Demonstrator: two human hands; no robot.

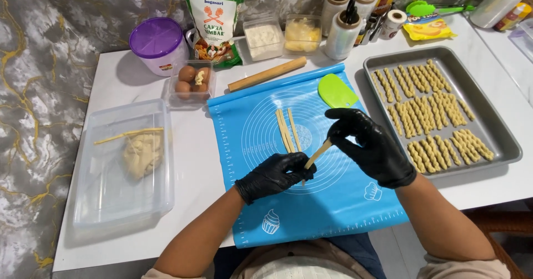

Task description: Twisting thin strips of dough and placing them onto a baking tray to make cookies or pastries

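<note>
Dough strip (317, 154) between both hands' fingers (338, 138)

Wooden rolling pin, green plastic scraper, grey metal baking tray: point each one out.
Wooden rolling pin (267, 73), head view, middle of its shaft.
Green plastic scraper (336, 92), head view, centre of its blade.
Grey metal baking tray (496, 124), head view, bare right floor.

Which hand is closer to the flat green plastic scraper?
The right hand is closer, just below the flat green plastic scraper. The left hand sits farther down and to the scraper's left, over the blue silicone mat.
</note>
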